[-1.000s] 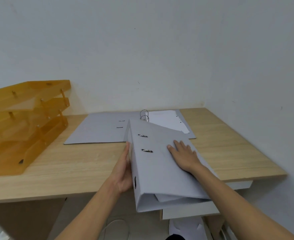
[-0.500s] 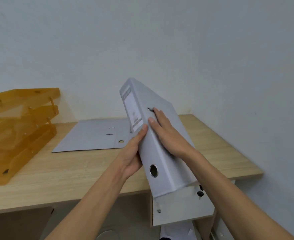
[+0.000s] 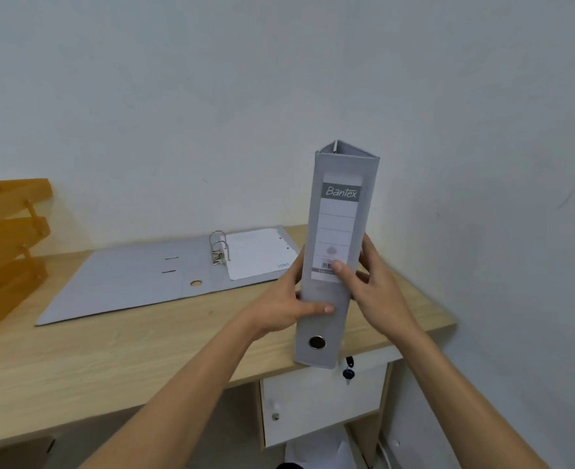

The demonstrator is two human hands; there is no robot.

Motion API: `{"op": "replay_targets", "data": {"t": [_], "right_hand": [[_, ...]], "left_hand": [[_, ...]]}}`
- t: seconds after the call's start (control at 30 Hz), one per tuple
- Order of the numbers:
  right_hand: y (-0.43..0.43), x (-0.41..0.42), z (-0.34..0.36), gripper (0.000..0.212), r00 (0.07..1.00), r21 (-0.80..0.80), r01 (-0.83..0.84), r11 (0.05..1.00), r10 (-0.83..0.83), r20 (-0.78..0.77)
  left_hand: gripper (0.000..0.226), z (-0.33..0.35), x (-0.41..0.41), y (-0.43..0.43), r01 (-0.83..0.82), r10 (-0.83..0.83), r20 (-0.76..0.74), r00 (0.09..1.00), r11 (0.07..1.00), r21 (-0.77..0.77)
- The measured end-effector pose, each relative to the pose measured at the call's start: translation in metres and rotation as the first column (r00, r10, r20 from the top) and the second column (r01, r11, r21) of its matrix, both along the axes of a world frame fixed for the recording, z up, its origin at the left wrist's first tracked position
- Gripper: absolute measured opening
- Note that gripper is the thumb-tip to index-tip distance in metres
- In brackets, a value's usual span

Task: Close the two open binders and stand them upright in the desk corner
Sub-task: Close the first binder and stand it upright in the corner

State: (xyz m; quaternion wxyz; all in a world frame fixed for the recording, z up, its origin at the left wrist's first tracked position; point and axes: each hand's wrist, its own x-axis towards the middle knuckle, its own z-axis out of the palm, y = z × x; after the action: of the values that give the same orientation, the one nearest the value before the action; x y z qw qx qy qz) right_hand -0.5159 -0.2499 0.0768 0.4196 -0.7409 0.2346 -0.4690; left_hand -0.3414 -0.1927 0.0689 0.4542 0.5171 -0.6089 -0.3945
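A closed grey lever-arch binder (image 3: pixel 338 218) stands nearly upright in the air above the desk's front right edge, its labelled spine facing me. My left hand (image 3: pixel 287 304) grips its left side with the thumb across the lower spine. My right hand (image 3: pixel 369 282) holds its right side, thumb on the spine label. A second grey binder (image 3: pixel 137 282) lies open and flat on the wooden desk (image 3: pixel 116 353) behind, with its metal rings (image 3: pixel 219 250) up and white punched paper (image 3: pixel 259 252) on its right half.
An orange stacked letter tray (image 3: pixel 6 245) sits at the desk's left end. White walls meet in a corner behind the desk's far right. Under the desk is a white drawer unit (image 3: pixel 319 404) with a key (image 3: pixel 348 370) in its lock.
The closed binder has been lifted off the desk's front and turned from lying tilted to nearly upright, spine toward me. Both hands shifted onto its sides. The open binder has not moved.
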Motion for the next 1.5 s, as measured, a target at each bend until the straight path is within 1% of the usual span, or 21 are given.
{"op": "replay_targets", "data": {"t": [0.1,0.2,0.33,0.43,0.53,0.6,0.7,0.77,0.83,0.93,1.03,1.13,1.23,1.33,1.5], "right_hand": [[-0.004,-0.006,-0.037,0.071,0.995,0.074,-0.025,0.997,0.032,-0.095],[-0.017,-0.008,-0.065,0.069,0.984,0.105,-0.018,0.994,0.036,-0.177],[-0.049,-0.008,-0.075,0.064,0.990,0.165,0.013,0.986,0.010,-0.141],[-0.080,-0.009,-0.075,0.059,0.986,0.169,0.068,0.983,-0.041,-0.161],[-0.123,-0.008,-0.083,0.049,0.969,0.167,0.180,0.969,-0.145,-0.202],[-0.153,-0.006,-0.094,0.042,0.943,0.171,0.284,0.943,-0.243,-0.226],[-0.185,0.001,-0.107,0.027,0.871,0.137,0.465,0.875,-0.424,-0.250],[-0.209,0.012,-0.114,0.023,0.813,0.089,0.556,0.826,-0.519,-0.263],[-0.233,0.024,-0.118,0.024,0.766,0.055,0.613,0.788,-0.576,-0.285],[-0.267,0.034,-0.116,0.027,0.709,0.050,0.675,0.736,-0.628,-0.320],[-0.294,0.039,-0.112,0.026,0.703,0.094,0.692,0.716,-0.637,-0.317],[-0.311,0.046,-0.110,0.027,0.709,0.158,0.699,0.697,-0.648,-0.279],[-0.320,0.051,-0.113,0.026,0.710,0.157,0.697,0.699,-0.645,-0.282],[-0.319,0.052,-0.116,0.039,0.725,0.137,0.672,0.728,-0.610,-0.320],[-0.318,0.052,-0.118,0.050,0.739,0.128,0.653,0.746,-0.592,-0.321]], "left_hand": [[0.096,-0.025,0.002,-0.008,0.005,-0.009,0.052,0.999,0.996,0.091],[0.093,-0.036,0.005,-0.029,-0.034,0.029,0.046,0.999,0.995,0.092],[0.095,-0.036,0.004,-0.072,-0.001,-0.004,0.059,0.998,0.997,0.082],[0.097,-0.044,0.000,-0.112,-0.024,0.021,0.048,0.999,0.998,0.063],[0.102,-0.060,-0.005,-0.158,-0.076,0.075,0.052,0.996,0.997,0.008],[0.103,-0.070,-0.011,-0.186,-0.110,0.110,0.039,0.993,0.994,0.000],[0.104,-0.080,-0.019,-0.220,-0.148,0.149,0.062,0.987,0.989,-0.010],[0.103,-0.085,-0.017,-0.249,-0.165,0.167,0.088,0.982,0.986,-0.027],[0.100,-0.087,-0.016,-0.276,-0.192,0.195,0.099,0.976,0.981,-0.040],[0.093,-0.094,-0.019,-0.313,-0.259,0.266,0.088,0.960,0.962,-0.083],[0.089,-0.100,-0.029,-0.343,-0.340,0.349,0.071,0.934,0.934,-0.110],[0.085,-0.103,-0.037,-0.368,-0.405,0.413,0.048,0.909,0.906,-0.125],[0.084,-0.102,-0.040,-0.388,-0.433,0.440,0.030,0.898,0.893,-0.122],[0.083,-0.103,-0.038,-0.395,-0.457,0.464,0.025,0.886,0.880,-0.133],[0.085,-0.106,-0.030,-0.397,-0.429,0.435,0.013,0.901,0.892,-0.143]]}}
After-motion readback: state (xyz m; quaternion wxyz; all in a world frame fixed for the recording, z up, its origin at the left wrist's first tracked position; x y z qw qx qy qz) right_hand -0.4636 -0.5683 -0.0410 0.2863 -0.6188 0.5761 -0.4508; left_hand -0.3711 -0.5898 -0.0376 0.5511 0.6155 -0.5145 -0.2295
